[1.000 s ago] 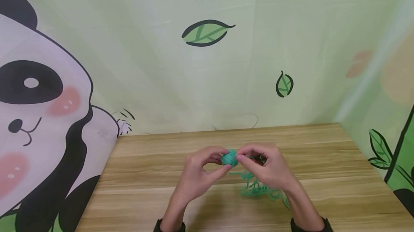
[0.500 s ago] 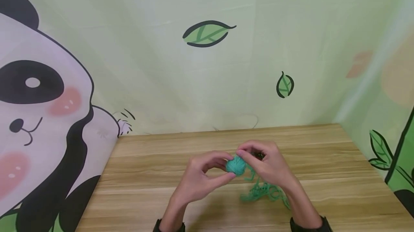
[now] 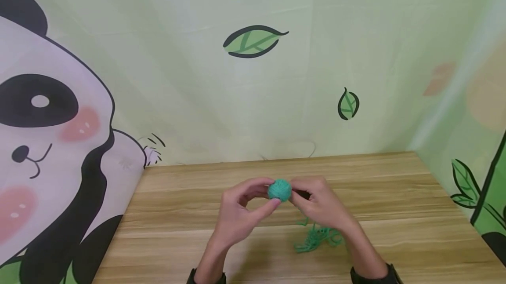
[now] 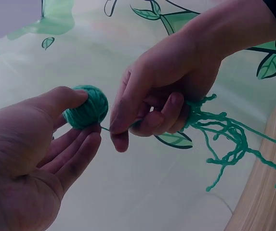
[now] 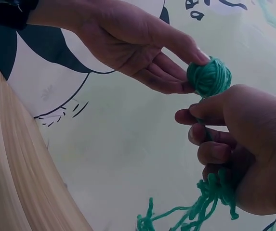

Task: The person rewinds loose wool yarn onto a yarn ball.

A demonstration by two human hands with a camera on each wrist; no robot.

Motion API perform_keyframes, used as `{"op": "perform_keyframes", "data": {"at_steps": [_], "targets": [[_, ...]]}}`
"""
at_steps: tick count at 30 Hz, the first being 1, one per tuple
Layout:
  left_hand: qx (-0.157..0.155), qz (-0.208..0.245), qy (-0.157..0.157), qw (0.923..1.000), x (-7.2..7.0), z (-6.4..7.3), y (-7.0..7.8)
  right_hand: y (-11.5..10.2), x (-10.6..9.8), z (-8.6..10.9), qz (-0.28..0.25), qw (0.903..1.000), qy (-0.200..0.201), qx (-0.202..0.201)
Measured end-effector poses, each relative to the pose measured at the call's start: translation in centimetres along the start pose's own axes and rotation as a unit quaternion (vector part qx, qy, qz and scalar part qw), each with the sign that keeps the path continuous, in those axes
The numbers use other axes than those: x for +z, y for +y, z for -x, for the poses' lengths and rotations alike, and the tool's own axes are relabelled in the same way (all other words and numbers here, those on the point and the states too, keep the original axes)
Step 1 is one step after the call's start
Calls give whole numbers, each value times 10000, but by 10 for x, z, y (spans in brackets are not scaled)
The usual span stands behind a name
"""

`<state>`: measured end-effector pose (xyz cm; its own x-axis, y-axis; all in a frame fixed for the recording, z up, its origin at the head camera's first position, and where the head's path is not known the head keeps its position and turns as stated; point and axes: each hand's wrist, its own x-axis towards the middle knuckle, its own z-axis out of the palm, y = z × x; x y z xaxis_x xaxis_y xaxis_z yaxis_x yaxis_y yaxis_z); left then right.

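A small ball of teal-green yarn (image 3: 279, 190) is pinched between the thumb and fingers of my left hand (image 3: 243, 213), above the table. Close at its right side, my right hand (image 3: 322, 202) pinches the strand that runs from the ball, as the left wrist view shows. Its lower fingers curl round more of the yarn. From that right hand (image 5: 258, 144) a tangled bundle of loose yarn (image 5: 210, 197) hangs down in the right wrist view. The head view shows the loose yarn (image 3: 318, 238) below the right hand, over the tabletop.
The wood-grain table (image 3: 178, 213) spreads beneath both hands. Behind it hangs a pale green cloth backdrop (image 3: 189, 77) printed with leaves and a large panda (image 3: 51, 143) at the left.
The ball moved right and nearer, then back left and up, and has turned in the left fingers. My right hand shifted from the ball's top to its right side.
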<state>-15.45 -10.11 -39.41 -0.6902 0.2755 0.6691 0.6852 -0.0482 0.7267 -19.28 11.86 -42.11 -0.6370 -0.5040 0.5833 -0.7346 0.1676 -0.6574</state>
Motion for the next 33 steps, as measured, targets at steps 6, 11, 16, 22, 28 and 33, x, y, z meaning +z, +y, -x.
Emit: {"op": "perform_keyframes", "data": {"at_steps": [6, 11, 16, 22, 28, 33], "targets": [[-78, -278, 375, 9989, 0, 0, -4, -2, 5, -2, 340, 9989, -311, -39], [-44, -487, 538, 9974, -1, 3, -18, -6, 6, -2, 543, 9971, -529, -8], [-18, -907, 662, 9937, -3, 6, -32, -12, 4, -2, 801, 9938, -691, -333], [347, -1550, 650, 9852, -2, 3, -33, -20, 0, 0, 410, 9964, -570, -480], [575, -1786, 523, 9809, 0, 1, -28, -35, -6, -1, -172, 9983, -252, -504], [529, -1877, 351, 9802, -1, 3, -32, -55, -11, -7, -447, 9963, -116, -718]]}}
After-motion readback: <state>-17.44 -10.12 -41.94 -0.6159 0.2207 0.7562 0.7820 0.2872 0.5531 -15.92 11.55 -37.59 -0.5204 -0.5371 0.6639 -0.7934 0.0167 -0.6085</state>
